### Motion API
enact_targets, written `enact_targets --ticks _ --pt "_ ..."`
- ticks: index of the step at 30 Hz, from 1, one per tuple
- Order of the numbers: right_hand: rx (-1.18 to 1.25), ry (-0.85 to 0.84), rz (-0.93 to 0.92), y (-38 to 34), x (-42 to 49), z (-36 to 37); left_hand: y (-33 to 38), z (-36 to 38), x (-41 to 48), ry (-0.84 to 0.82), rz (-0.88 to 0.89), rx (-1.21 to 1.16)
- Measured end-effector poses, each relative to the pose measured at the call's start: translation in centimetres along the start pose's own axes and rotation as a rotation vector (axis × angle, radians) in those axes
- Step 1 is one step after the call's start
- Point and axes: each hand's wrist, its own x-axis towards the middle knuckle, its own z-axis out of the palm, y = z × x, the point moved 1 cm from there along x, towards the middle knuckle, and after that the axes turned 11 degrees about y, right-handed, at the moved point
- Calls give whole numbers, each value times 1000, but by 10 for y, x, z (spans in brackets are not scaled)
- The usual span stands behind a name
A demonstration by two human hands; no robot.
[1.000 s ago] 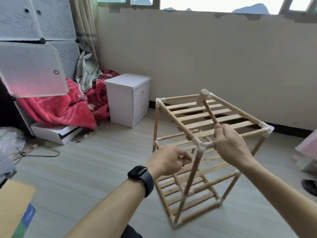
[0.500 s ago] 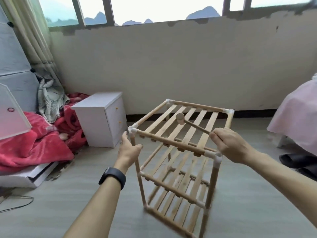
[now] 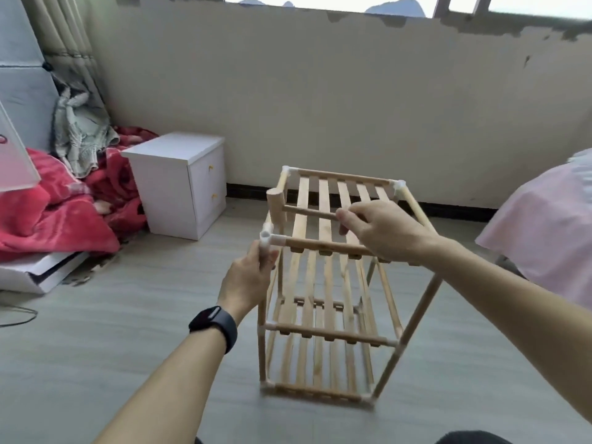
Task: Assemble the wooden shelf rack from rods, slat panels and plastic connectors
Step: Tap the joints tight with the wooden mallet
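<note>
The rack stands upright on the floor, near a white cabinet. The left hand grips its near-left top corner, just under the connector. The right hand curls round a mallet handle, level above the top slats.

Landmark: shelf rack, upright on floor. On rack's near-left top corner: left hand, gripping post just under connector. Above rack's top slat panel: mallet, handle in right hand (head toward rack's left side). Behind rack: wall. Left of rack, against wall: cabinet. Farther left of rack: blanket, heaped. Right of rack: draped cloth.
</note>
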Motion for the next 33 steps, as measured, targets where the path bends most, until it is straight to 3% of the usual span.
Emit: enact_targets --ticks 3,5,9,10,13,14,17,18,22,25,26,27,29,31,32,33 --pt "-33 214 -77 -24 13 -10 2 -6 -2 -10 -11 -21" --pt "-16 270 -117 -37 19 -11 4 -8 -2 -23 -16 -22" --pt "-488 -75 -117 -54 22 -6 5 -12 -2 -49 1 -12" --pt "-494 -73 -135 -56 25 -9 4 -12 -2 -55 5 -6" --pt "-133 225 -223 -67 32 -19 1 -12 0 -67 8 15" --pt "-138 250 -245 -70 31 -18 0 -11 1 -69 11 20" --pt "-543 -20 -176 -62 22 -4 -3 -11 -1 -72 3 13" --pt "-585 -40 -175 -59 20 -2 -4 -11 0 -71 1 6" --pt "-216 270 -196 -54 11 1 -5 -11 2 -88 -6 1" --pt "-399 -85 -170 -46 -1 16 -5 -10 0 -89 -70 -29" --pt "-379 -132 -154 -44 -7 18 -6 -9 0 -87 -80 -25" --pt "-284 -96 -148 -43 -9 17 -6 -9 0 -90 -63 -9" --pt "-11 181 -185 -46 -8 11 -7 -9 2 -95 -23 1" --pt "22 401 -244 -48 -9 9 -8 -8 3 -87 -14 -22" --pt "-64 393 -275 -50 -9 9 -8 -7 2 -82 -15 -22" --pt "-213 276 -283 -49 -9 12 -7 -7 2 -81 -12 -15"
